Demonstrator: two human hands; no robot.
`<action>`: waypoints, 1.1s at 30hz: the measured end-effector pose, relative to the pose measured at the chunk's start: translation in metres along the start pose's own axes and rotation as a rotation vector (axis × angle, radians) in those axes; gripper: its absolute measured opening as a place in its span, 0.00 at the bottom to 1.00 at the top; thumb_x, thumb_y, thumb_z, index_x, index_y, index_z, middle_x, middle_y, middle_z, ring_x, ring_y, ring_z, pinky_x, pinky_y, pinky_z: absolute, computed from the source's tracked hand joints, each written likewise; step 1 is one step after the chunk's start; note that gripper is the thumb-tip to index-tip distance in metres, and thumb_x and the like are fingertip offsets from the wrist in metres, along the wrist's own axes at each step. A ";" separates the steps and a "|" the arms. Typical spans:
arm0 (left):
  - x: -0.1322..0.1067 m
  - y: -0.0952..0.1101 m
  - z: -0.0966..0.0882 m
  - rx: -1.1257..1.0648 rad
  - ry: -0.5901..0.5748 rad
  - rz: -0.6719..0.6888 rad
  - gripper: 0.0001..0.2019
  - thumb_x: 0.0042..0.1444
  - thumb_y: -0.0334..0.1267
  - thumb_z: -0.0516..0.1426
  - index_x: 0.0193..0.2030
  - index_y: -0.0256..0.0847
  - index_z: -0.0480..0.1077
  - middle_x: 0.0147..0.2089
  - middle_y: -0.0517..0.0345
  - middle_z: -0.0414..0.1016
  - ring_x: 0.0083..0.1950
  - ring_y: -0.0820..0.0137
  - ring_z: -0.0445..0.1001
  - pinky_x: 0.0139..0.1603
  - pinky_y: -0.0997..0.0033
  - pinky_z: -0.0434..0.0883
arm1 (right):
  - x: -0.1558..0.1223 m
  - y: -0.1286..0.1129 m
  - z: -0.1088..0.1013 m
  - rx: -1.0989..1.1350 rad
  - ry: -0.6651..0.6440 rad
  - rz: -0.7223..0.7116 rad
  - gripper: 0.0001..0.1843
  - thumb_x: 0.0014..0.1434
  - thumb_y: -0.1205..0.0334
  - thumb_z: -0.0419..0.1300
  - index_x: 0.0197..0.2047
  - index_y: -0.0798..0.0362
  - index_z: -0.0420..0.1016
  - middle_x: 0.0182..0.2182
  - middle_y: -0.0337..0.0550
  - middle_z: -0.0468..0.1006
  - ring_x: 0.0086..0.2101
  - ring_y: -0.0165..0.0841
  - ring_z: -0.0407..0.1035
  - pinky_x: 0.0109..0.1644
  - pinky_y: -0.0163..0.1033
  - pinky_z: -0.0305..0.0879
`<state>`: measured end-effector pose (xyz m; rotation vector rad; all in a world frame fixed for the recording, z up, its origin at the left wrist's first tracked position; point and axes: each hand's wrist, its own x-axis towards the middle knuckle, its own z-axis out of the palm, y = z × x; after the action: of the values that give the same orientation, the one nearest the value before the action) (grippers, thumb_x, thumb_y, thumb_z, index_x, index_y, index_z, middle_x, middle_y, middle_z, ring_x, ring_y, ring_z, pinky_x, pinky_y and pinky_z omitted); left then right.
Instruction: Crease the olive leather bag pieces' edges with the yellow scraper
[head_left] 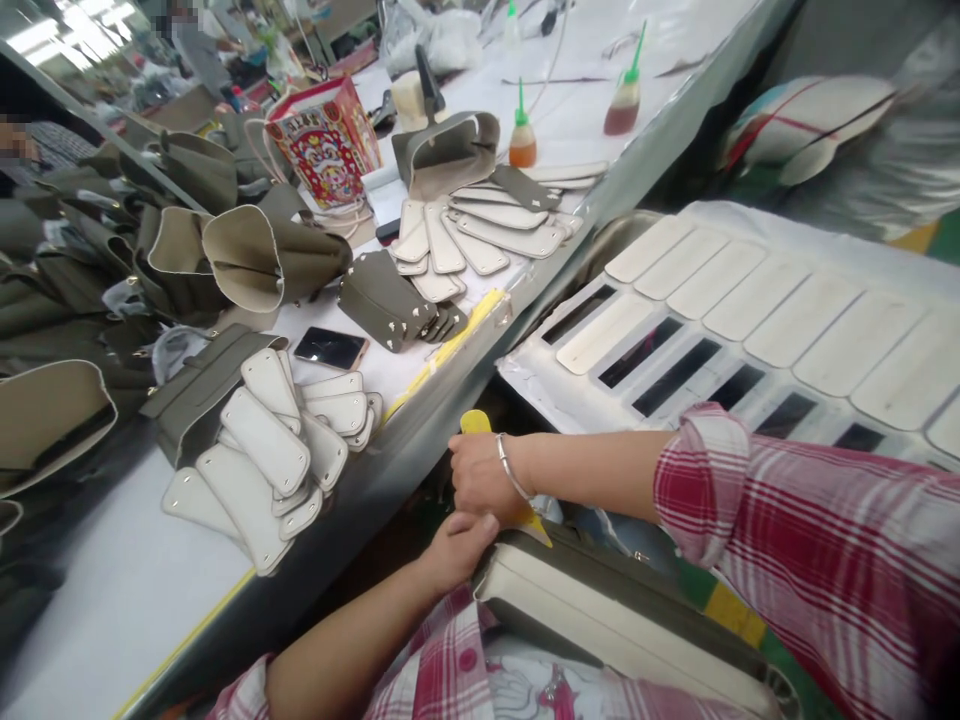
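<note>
From the lower left, the front edge of the surface (112, 590), marked with yellow tape (454, 342), climbs slantwise to the upper right; between that edge and the white board (536, 388) on the right runs a dark gap, and both grips are at its lower part. The left grip (459, 552) bends at the near end of a bag (600, 620) and touches the other grip; whether it grasps the bag I cannot tell. The right grip (484, 480) is clenched round a yellow tool (475, 422), which pokes out above and below the fist. The bag, olive with a pale panel, lies across the person's lap, just below the grips. On the surface, left to right, come crowded olive bags (244, 260), a heap of pale flaps (266, 440), a red paper bag (326, 145), a phone (331, 347), a stack of dark flaps (382, 300), a fan of more pale pieces (480, 225) and two bottles (523, 148) with green tips. A co-worker (199, 50) stands far back at upper left; rows of pale panels (750, 290) lie on the board at right
</note>
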<state>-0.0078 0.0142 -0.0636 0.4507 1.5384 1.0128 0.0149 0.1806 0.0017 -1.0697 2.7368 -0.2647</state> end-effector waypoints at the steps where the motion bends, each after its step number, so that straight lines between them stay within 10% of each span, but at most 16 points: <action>1: -0.001 0.002 0.003 0.029 0.046 0.012 0.29 0.40 0.65 0.54 0.22 0.35 0.71 0.18 0.57 0.65 0.31 0.64 0.66 0.33 0.68 0.63 | -0.001 0.000 0.000 0.002 -0.007 -0.012 0.10 0.52 0.57 0.56 0.26 0.51 0.76 0.25 0.42 0.77 0.28 0.36 0.66 0.36 0.44 0.47; 11: -0.003 0.026 0.029 0.227 0.059 0.039 0.28 0.41 0.62 0.57 0.13 0.35 0.62 0.16 0.64 0.55 0.23 0.77 0.54 0.25 0.75 0.56 | -0.031 -0.007 0.011 0.010 0.087 0.041 0.21 0.60 0.51 0.49 0.25 0.52 0.76 0.25 0.43 0.78 0.28 0.34 0.68 0.35 0.42 0.49; 18: 0.002 0.034 0.033 0.197 -0.100 -0.003 0.22 0.47 0.49 0.60 0.42 0.33 0.73 0.40 0.51 0.75 0.41 0.64 0.70 0.43 0.68 0.67 | -0.046 -0.019 0.019 0.091 0.112 0.215 0.30 0.63 0.48 0.40 0.26 0.53 0.77 0.24 0.45 0.77 0.28 0.34 0.69 0.34 0.42 0.52; 28: 0.010 0.052 0.029 0.459 -0.396 -0.019 0.21 0.45 0.48 0.62 0.41 0.34 0.73 0.41 0.52 0.76 0.44 0.61 0.72 0.45 0.66 0.68 | -0.068 -0.062 0.022 0.250 0.081 0.625 0.29 0.62 0.47 0.39 0.34 0.51 0.78 0.28 0.49 0.78 0.32 0.39 0.71 0.32 0.41 0.57; 33: -0.003 0.047 0.010 0.277 -0.493 -0.016 0.41 0.36 0.43 0.67 0.59 0.39 0.59 0.53 0.49 0.68 0.53 0.58 0.66 0.53 0.61 0.63 | -0.080 -0.083 0.031 0.208 0.101 0.732 0.28 0.63 0.49 0.38 0.33 0.49 0.77 0.25 0.48 0.77 0.29 0.38 0.72 0.32 0.40 0.57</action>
<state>-0.0097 0.0411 -0.0243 0.8153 1.2301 0.6135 0.1338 0.1723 0.0003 0.0274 2.8800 -0.4697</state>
